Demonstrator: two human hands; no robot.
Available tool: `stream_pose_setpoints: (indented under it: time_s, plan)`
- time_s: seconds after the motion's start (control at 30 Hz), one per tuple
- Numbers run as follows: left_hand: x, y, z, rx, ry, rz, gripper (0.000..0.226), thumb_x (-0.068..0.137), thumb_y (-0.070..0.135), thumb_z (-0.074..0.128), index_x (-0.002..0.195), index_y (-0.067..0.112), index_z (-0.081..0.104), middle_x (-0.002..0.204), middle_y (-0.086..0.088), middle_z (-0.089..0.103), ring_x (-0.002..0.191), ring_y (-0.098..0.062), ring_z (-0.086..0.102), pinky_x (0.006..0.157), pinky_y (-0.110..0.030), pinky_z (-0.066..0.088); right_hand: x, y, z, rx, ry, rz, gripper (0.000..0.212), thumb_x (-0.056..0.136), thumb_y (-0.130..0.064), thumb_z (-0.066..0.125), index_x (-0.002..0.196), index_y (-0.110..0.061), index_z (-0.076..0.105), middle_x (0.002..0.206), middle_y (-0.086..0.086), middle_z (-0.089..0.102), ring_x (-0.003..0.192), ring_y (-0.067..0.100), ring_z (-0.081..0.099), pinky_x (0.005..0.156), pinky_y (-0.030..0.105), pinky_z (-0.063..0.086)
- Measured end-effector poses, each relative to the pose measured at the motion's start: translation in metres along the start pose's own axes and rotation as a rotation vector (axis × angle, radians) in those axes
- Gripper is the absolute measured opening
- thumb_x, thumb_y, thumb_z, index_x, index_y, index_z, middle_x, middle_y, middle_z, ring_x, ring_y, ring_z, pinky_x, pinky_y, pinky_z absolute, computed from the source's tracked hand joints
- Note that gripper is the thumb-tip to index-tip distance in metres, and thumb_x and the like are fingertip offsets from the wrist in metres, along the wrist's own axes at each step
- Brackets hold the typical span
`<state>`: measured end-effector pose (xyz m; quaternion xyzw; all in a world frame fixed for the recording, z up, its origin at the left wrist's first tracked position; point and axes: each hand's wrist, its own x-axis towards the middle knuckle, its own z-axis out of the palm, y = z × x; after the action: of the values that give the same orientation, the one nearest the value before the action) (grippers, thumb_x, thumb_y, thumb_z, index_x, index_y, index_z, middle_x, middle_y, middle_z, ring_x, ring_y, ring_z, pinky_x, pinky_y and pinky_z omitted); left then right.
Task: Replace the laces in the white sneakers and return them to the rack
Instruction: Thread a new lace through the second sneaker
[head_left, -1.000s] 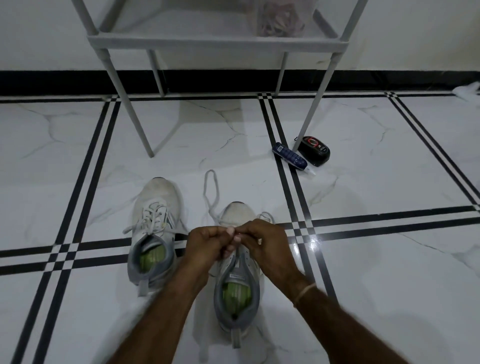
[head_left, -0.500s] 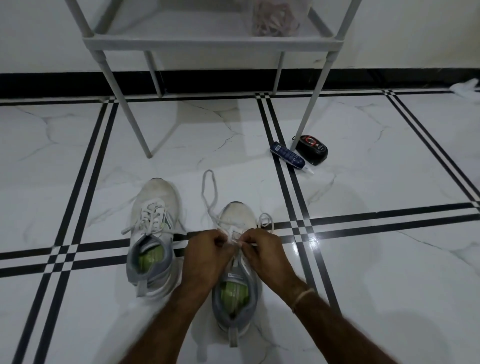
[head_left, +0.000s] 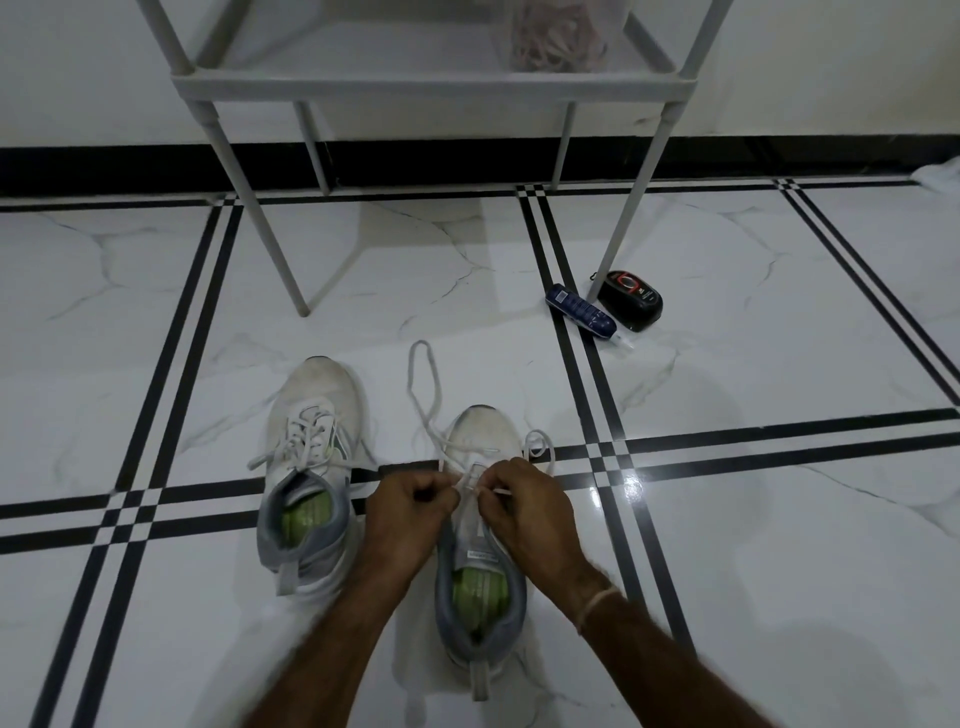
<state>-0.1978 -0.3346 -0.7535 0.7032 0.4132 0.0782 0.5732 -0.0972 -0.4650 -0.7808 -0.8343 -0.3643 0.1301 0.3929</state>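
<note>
Two white sneakers with grey heels and green insoles stand on the tiled floor, toes pointing away from me. The left sneaker (head_left: 306, 457) is fully laced. Over the middle of the right sneaker (head_left: 480, 561) my two hands meet. My left hand (head_left: 408, 514) pinches the white lace (head_left: 423, 387) at the shoe's left eyelets. My right hand (head_left: 530, 512) pinches the lace's other end on the right side. A long loop of lace lies on the floor beyond the toe, and a smaller loop sits to the right of it. The grey rack (head_left: 426, 78) stands ahead.
The rack's four legs stand on the floor just beyond the shoes. A clear bag of tangled cords (head_left: 558, 36) sits on its shelf. A blue tube (head_left: 582, 314) and a black polish box (head_left: 631, 299) lie by the rack's right front leg.
Both hands have dropped lower onto the right sneaker and drawn slightly apart, pulling the lace ends sideways. The lace loops on the floor have shifted a little.
</note>
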Motion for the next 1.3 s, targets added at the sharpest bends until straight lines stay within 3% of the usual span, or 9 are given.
stream_pose_setpoints:
  time_s: [0.5,0.67,0.73,0.83,0.97,1.03,1.2,1.23,1.3]
  plan:
    - [0.013,0.01,0.0,-0.15,0.033,-0.075,0.022,0.097,0.015,0.067,0.079,0.001,0.07,0.073,-0.017,0.072,0.07,-0.033,0.07,0.066,-0.043,0.062,0.002,-0.007,0.002,-0.177,0.009,-0.002,0.012,0.088,-0.039,0.063,0.097,-0.032,0.068,0.097,-0.011,0.067,0.093,0.014,0.059,0.082,0.045,0.05]
    - [0.032,0.058,-0.034,-0.842,0.327,-0.18,0.025,0.108,0.016,0.038,0.089,0.014,0.054,0.063,-0.002,0.061,0.053,-0.015,0.061,0.063,-0.035,0.06,0.004,-0.007,-0.004,-0.285,-0.019,0.069,0.042,0.081,-0.04,0.077,0.117,-0.035,0.058,0.129,-0.01,0.049,0.12,0.014,0.045,0.095,0.039,0.046]
    - [0.029,0.055,-0.045,-0.465,0.368,0.087,0.022,0.109,0.024,0.039,0.091,0.018,0.05,0.066,0.0,0.052,0.054,-0.014,0.052,0.062,-0.034,0.053,0.004,-0.006,-0.007,-0.207,0.027,0.136,0.06,0.073,-0.041,0.085,0.122,-0.032,0.053,0.134,-0.007,0.04,0.123,0.014,0.041,0.092,0.035,0.053]
    - [0.019,0.026,-0.036,0.35,0.052,0.365,0.011,0.098,0.029,0.063,0.09,0.021,0.062,0.073,0.002,0.057,0.064,-0.014,0.058,0.061,-0.033,0.052,0.004,-0.009,-0.012,-0.09,0.05,0.196,0.077,0.066,-0.039,0.092,0.125,-0.026,0.045,0.133,-0.004,0.035,0.121,0.014,0.043,0.086,0.029,0.059]
    - [0.019,0.004,-0.021,0.606,-0.167,0.324,0.02,0.086,0.03,0.077,0.081,0.011,0.074,0.079,0.002,0.056,0.079,-0.016,0.059,0.068,-0.026,0.039,0.0,-0.017,-0.016,-0.01,-0.046,0.289,0.084,0.062,-0.041,0.094,0.121,-0.022,0.038,0.121,-0.002,0.035,0.111,0.015,0.048,0.083,0.025,0.056]
    - [0.017,0.005,-0.019,0.389,-0.158,0.259,0.024,0.089,0.028,0.074,0.071,0.014,0.071,0.076,-0.002,0.062,0.078,-0.022,0.064,0.071,-0.031,0.048,-0.005,-0.018,-0.017,-0.034,-0.059,0.298,0.085,0.06,-0.041,0.095,0.12,-0.023,0.036,0.121,-0.002,0.035,0.111,0.015,0.044,0.081,0.023,0.052]
    - [0.021,0.059,-0.038,-0.995,0.053,-0.194,0.03,0.106,0.015,0.045,0.077,0.019,0.052,0.074,-0.001,0.068,0.071,-0.017,0.068,0.07,-0.038,0.059,-0.007,-0.021,-0.019,-0.093,0.044,0.31,0.078,0.064,-0.032,0.091,0.12,-0.023,0.038,0.122,-0.002,0.033,0.109,0.015,0.04,0.075,0.021,0.045]
    - [0.021,0.063,-0.044,-1.028,0.112,-0.178,0.028,0.107,0.016,0.041,0.08,0.018,0.049,0.069,-0.001,0.062,0.063,-0.017,0.063,0.066,-0.036,0.06,-0.007,-0.019,-0.019,-0.074,0.049,0.322,0.076,0.063,-0.03,0.091,0.117,-0.023,0.038,0.12,-0.002,0.034,0.109,0.018,0.043,0.075,0.023,0.046]
    - [0.018,0.056,-0.049,-0.499,0.218,-0.015,0.02,0.108,0.023,0.039,0.095,0.012,0.051,0.073,-0.008,0.057,0.063,-0.025,0.056,0.062,-0.036,0.057,-0.006,-0.017,-0.019,-0.024,0.055,0.348,0.075,0.061,-0.028,0.092,0.113,-0.025,0.037,0.118,-0.001,0.036,0.109,0.02,0.045,0.079,0.028,0.051]
